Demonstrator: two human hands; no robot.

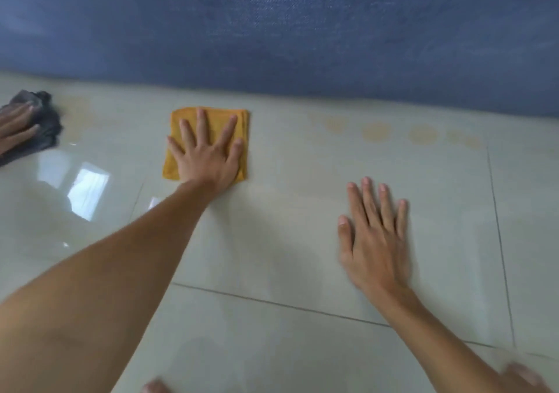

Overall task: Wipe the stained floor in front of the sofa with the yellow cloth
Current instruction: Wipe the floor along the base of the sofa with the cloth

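A folded yellow cloth [217, 120] lies flat on the glossy pale tiled floor [272, 241], close to the base of the blue sofa [272, 29]. My left hand [208, 156] presses down on it, palm flat and fingers spread. To the right of the cloth, a row of round tan stains [376, 131] runs along the floor near the sofa's edge. Fainter tan marks [78, 111] show to the cloth's left. My right hand [375, 235] rests flat on the bare tile, nearer to me and right of the cloth, holding nothing.
At the far left another person's hand [15, 123] lies on a dark grey cloth [48, 126] on the floor. Dark grout lines [272, 302] cross the tiles. Blurred parts of my body [523, 377] show at the bottom edge.
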